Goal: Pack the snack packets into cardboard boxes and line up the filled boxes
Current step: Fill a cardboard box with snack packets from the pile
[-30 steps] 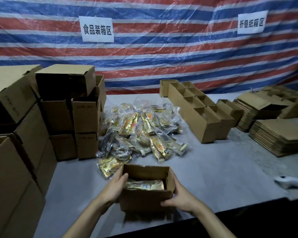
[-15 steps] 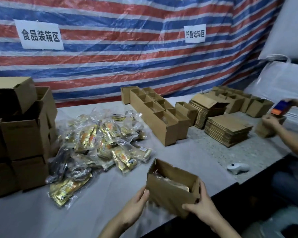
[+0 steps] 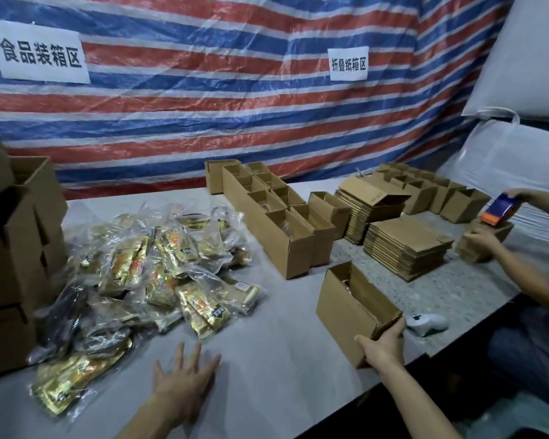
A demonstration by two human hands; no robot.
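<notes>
Nearest to us, our left hand (image 3: 184,380) hovers flat over the grey table (image 3: 276,359), fingers spread apart and holding nothing. Our right hand (image 3: 381,345) is clamped on the near end of one open box (image 3: 351,307), thumb on the side wall and fingers curled over the end flap. The box is plain brown cardboard, long and narrow, its top flaps up, and it rests near the table's front edge, pointing away from us toward the row of boxes. Something shiny shows inside, but we cannot count what it holds.

Just right of that box lies one white handheld device (image 3: 427,322). To the left is one loose heap of snack packets (image 3: 159,270), clear plastic bags with gold and orange wrappers inside; they overlap too much for us to count them. At the far left stands a stack of bigger cartons (image 3: 16,248), partly cut off.

Further back, a double row of open boxes (image 3: 268,204) runs away from us; we make out about nine. Right of it are two piles of flat folded cardboard (image 3: 406,245).

At the right edge a second person's two hands are at work: one hand (image 3: 482,240) presses on a small box, the other holds a tape dispenser (image 3: 499,209) above it. More open boxes sit behind them. Two white paper signs (image 3: 40,52) hang on the striped tarp (image 3: 203,115).
</notes>
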